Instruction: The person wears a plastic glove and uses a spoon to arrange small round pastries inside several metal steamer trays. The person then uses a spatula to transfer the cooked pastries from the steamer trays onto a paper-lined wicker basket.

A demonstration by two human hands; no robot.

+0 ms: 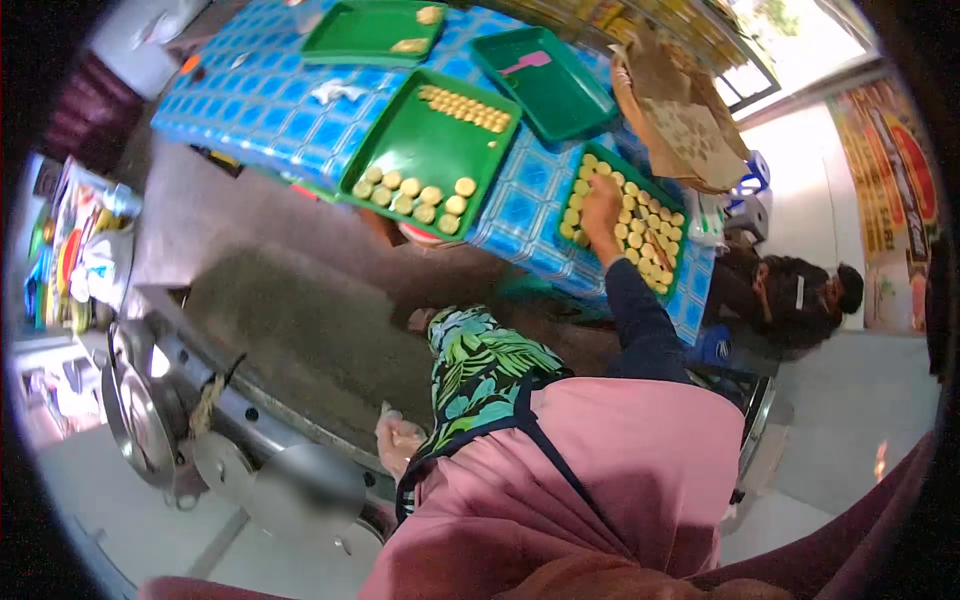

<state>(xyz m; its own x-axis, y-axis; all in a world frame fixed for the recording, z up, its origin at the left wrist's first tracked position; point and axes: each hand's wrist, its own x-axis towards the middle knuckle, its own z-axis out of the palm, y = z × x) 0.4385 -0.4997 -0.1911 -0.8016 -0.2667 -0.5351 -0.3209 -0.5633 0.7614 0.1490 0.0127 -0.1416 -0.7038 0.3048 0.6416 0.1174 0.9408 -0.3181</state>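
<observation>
My right hand (604, 212) reaches into a green tray (675, 290) of round, pale-yellow pieces (637, 240), fingers bent down and closed over them; what they hold is hidden. A thin brown stick-like object (656, 243) lies among the pieces. My left hand (398, 435), seemingly in clear plastic, hangs low beside my patterned apron (470, 370), fingers loosely bent and apart. Another green tray (420, 145) holds small pale pieces in rows at the top and larger rounds along the bottom.
The blue checked table (255, 85) also bears two more trays (350, 30) (555, 100), a pink scraper (528, 61) and brown paper (690, 140). A stove with pots (140, 410) and lids stands at lower left. A person in dark clothes (800, 300) sits at right.
</observation>
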